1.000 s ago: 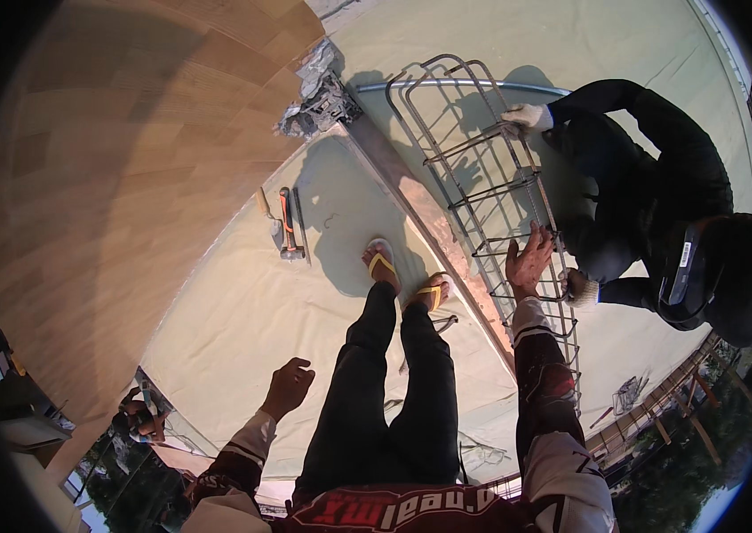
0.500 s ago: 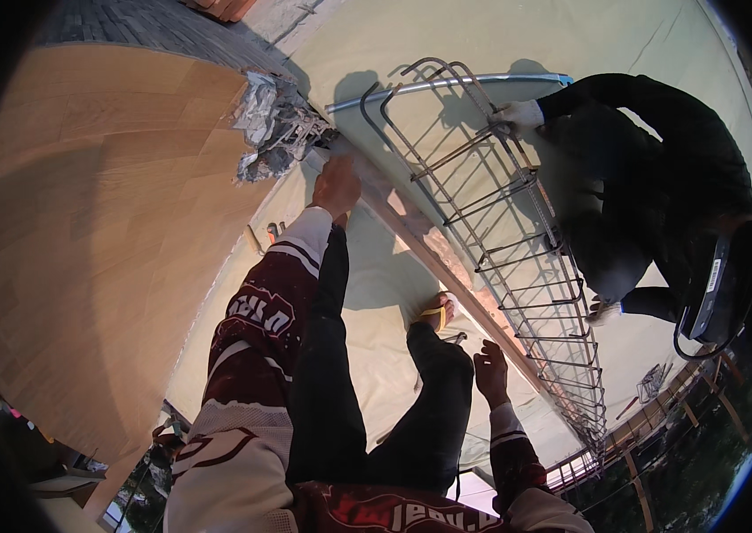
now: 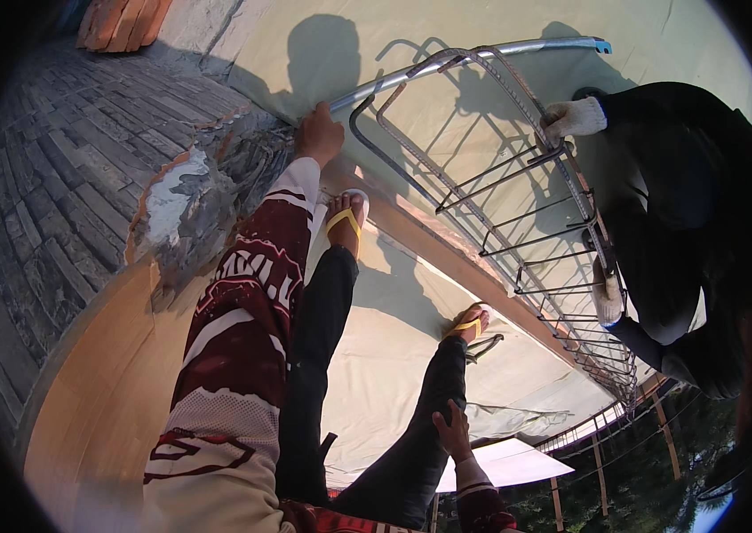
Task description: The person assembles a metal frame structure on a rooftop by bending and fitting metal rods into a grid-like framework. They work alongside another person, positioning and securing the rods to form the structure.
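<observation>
Evidently to steady it, the person's left hand (image 3: pixel 318 133) curls around the near end of the rebar cage (image 3: pixel 518 222) beside the crumbling wall (image 3: pixel 189 204), right hand (image 3: pixel 454 431) resting loosely spread on the thigh, while a co-worker's gloved hands (image 3: pixel 571 115) grip the cage's far side.

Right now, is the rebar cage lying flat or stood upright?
Lying flat. The rebar cage runs lengthwise along the concrete slab; left hand grips its end, and a co-worker's gloved hand holds the far side.
</observation>
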The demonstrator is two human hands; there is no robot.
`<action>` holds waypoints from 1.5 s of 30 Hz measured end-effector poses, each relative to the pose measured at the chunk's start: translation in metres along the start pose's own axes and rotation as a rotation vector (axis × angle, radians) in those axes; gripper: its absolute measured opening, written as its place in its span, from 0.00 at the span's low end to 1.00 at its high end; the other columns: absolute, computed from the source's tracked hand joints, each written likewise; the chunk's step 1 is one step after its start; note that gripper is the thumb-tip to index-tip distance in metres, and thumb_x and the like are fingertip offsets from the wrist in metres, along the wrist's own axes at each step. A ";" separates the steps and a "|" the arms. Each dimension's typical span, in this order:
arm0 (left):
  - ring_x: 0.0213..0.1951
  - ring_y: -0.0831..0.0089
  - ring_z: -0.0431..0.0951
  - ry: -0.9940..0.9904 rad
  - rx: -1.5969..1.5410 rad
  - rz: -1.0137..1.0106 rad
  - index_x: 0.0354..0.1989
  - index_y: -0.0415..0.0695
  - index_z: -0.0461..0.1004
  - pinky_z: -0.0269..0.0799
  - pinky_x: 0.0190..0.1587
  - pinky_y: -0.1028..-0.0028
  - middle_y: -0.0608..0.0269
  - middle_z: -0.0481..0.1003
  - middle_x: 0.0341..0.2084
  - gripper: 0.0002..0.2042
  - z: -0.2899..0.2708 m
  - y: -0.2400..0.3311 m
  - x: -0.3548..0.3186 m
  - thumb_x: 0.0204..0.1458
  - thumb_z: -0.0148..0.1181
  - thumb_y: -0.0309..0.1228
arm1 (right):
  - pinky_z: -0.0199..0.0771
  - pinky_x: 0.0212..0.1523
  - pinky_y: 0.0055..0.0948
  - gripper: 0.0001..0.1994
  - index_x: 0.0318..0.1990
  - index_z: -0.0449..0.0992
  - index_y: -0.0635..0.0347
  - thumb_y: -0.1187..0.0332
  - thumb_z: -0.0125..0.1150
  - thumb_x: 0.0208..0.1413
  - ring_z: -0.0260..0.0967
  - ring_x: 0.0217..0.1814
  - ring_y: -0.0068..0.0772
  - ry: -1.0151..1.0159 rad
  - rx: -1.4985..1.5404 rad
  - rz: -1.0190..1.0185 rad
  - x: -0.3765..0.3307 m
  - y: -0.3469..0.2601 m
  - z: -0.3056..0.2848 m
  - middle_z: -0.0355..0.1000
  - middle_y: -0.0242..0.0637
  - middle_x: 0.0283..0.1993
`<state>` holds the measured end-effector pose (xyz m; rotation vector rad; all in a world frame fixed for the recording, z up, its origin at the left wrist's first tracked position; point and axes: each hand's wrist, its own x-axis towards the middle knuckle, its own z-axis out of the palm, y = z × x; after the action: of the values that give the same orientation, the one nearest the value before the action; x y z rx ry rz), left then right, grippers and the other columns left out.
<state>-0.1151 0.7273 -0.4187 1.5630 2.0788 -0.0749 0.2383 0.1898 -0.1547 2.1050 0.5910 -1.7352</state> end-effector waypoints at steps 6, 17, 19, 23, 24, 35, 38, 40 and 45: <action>0.51 0.43 0.75 -0.029 0.265 0.279 0.52 0.44 0.68 0.72 0.53 0.49 0.46 0.73 0.49 0.18 0.074 -0.036 0.076 0.55 0.61 0.36 | 0.58 0.67 0.53 0.25 0.54 0.78 0.53 0.55 0.71 0.49 0.56 0.67 0.59 0.286 0.003 0.121 -0.003 -0.052 0.031 0.62 0.55 0.63; 0.44 0.51 0.82 -0.133 0.296 0.216 0.42 0.47 0.79 0.77 0.47 0.54 0.51 0.81 0.38 0.13 0.009 -0.002 0.095 0.54 0.63 0.40 | 0.60 0.66 0.50 0.21 0.50 0.78 0.57 0.59 0.69 0.50 0.61 0.64 0.55 0.401 0.085 0.027 -0.029 -0.059 0.021 0.68 0.51 0.57; 0.44 0.51 0.82 -0.144 0.322 0.132 0.43 0.50 0.81 0.78 0.47 0.55 0.51 0.82 0.39 0.12 -0.043 0.034 0.092 0.53 0.64 0.39 | 0.61 0.65 0.49 0.21 0.50 0.77 0.59 0.59 0.68 0.52 0.63 0.63 0.55 0.413 0.158 -0.014 -0.039 -0.058 0.014 0.69 0.52 0.56; 0.43 0.53 0.83 0.000 0.412 0.141 0.41 0.50 0.82 0.79 0.47 0.58 0.54 0.83 0.38 0.10 -0.141 0.107 0.063 0.52 0.64 0.38 | 0.64 0.64 0.45 0.21 0.52 0.77 0.63 0.60 0.66 0.55 0.65 0.61 0.52 0.385 0.256 -0.030 -0.048 -0.047 0.003 0.71 0.52 0.55; 0.43 0.55 0.84 0.036 0.473 0.134 0.42 0.50 0.83 0.79 0.46 0.60 0.54 0.83 0.38 0.10 -0.160 0.126 0.054 0.53 0.63 0.37 | 0.64 0.64 0.45 0.22 0.53 0.76 0.64 0.59 0.65 0.56 0.65 0.61 0.53 0.395 0.302 -0.072 -0.048 -0.042 0.001 0.71 0.53 0.55; 0.42 0.56 0.85 0.086 0.370 -0.111 0.41 0.42 0.83 0.78 0.46 0.62 0.51 0.83 0.40 0.13 -0.239 0.226 -0.138 0.51 0.59 0.33 | 0.68 0.60 0.45 0.23 0.55 0.75 0.67 0.57 0.60 0.60 0.70 0.58 0.54 0.422 0.503 -0.294 -0.060 0.075 -0.074 0.74 0.54 0.53; 0.33 0.62 0.84 -0.080 0.074 -0.257 0.37 0.38 0.82 0.78 0.38 0.64 0.53 0.83 0.32 0.15 -0.228 0.217 -0.220 0.48 0.67 0.38 | 0.70 0.59 0.43 0.22 0.53 0.75 0.68 0.58 0.60 0.60 0.72 0.55 0.51 0.480 0.462 -0.387 -0.066 0.093 -0.096 0.75 0.53 0.51; 0.29 0.62 0.83 -0.201 -0.293 -0.290 0.35 0.41 0.83 0.79 0.33 0.65 0.51 0.81 0.26 0.14 -0.217 0.216 -0.293 0.48 0.69 0.39 | 0.72 0.58 0.40 0.22 0.54 0.76 0.67 0.58 0.61 0.61 0.74 0.54 0.45 0.505 0.421 -0.411 -0.072 0.093 -0.108 0.76 0.51 0.51; 0.18 0.79 0.67 -0.448 -1.034 -0.326 0.28 0.44 0.66 0.68 0.19 0.73 0.70 0.66 0.18 0.13 -0.236 0.251 -0.488 0.57 0.65 0.34 | 0.71 0.58 0.37 0.19 0.54 0.75 0.68 0.61 0.58 0.64 0.74 0.56 0.46 0.401 0.455 -0.741 -0.107 0.047 -0.148 0.77 0.50 0.52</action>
<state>0.1149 0.4650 0.0660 0.5150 1.5541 0.4276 0.3689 0.2156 -0.0218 2.8295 1.3340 -1.9394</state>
